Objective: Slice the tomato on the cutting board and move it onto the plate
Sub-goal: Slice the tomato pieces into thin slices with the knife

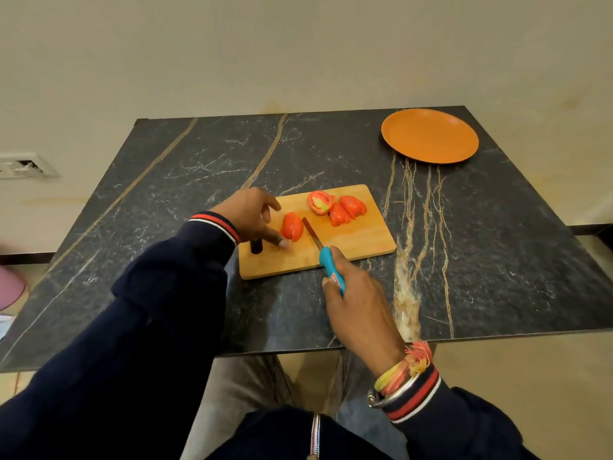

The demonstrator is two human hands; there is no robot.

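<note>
Head view: a fingertip [283,243] of the left hand [252,217] rests against the near, lower edge of an uncut tomato piece [292,226], the other fingers loosely curved above it. The index looks lifted clear, and I cannot tell whether the hand really pinches the piece or only props it. The right hand [358,300] has its fingers wrapped round the blue handle of the knife [331,270]. The blade runs forward and to the left, its tip lying just beside the right flank of that piece; whether the edge has bitten in is not clear. This piece sits on the left part of the cutting board [365,240]. Three more cut pieces [338,212] cluster toward the far edge, one turned to show its pale core. The plate [429,136] stands well apart at the far right of the dark table [166,194] and holds nothing, so the slicing looks partly done and the transfer not yet begun. To cut this piece cleanly, the left fingertips should tuck back and press down on the side away from the blade, keeping the flat face on the wood so the piece cannot roll. The knife should draw through with a light sawing pull, not a straight push, since the skin is slick and the flesh will crush. The propping fingertip sits close to the blade's line and should shift left first.
</note>
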